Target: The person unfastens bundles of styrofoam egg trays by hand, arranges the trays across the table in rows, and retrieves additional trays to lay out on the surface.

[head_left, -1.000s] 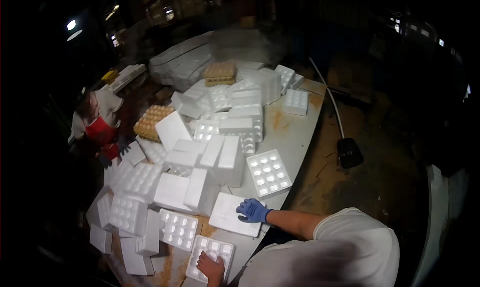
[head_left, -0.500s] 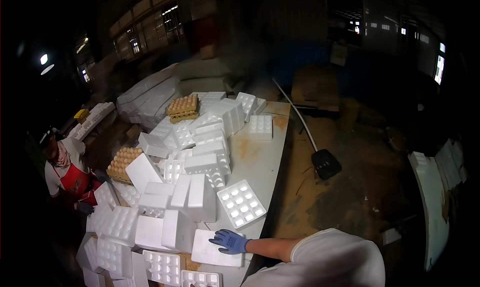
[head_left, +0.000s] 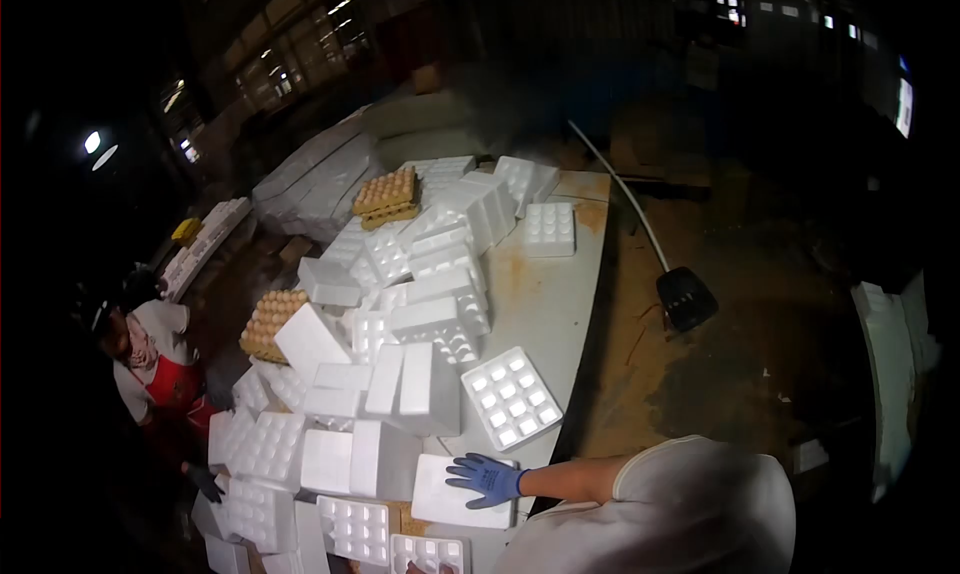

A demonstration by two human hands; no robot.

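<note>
My right hand (head_left: 488, 480), in a blue glove, lies flat with fingers spread on a white foam block (head_left: 435, 491) near the table's front edge. Just beyond it is a foam egg tray (head_left: 512, 398) with rows of square hollows. At the bottom edge, fingertips of what seems to be my left hand (head_left: 430, 569) show at a foam tray (head_left: 428, 548); most of that hand is out of frame, so its grip is hidden. A second hollowed foam tray (head_left: 356, 530) lies to the left.
White foam boxes (head_left: 415, 389) are heaped over the table (head_left: 545, 304). Brown eggs sit in cartons (head_left: 385, 196) at the back and another carton (head_left: 270, 324) at left. A co-worker in a red apron (head_left: 175, 386) stands left. A long-handled black dustpan (head_left: 686, 297) is right of the table.
The view has shifted, so the scene sits further right and slightly higher. My right hand stays on the foam block. The co-worker's gloved hand has moved lower; fingertips show more at the bottom edge.
</note>
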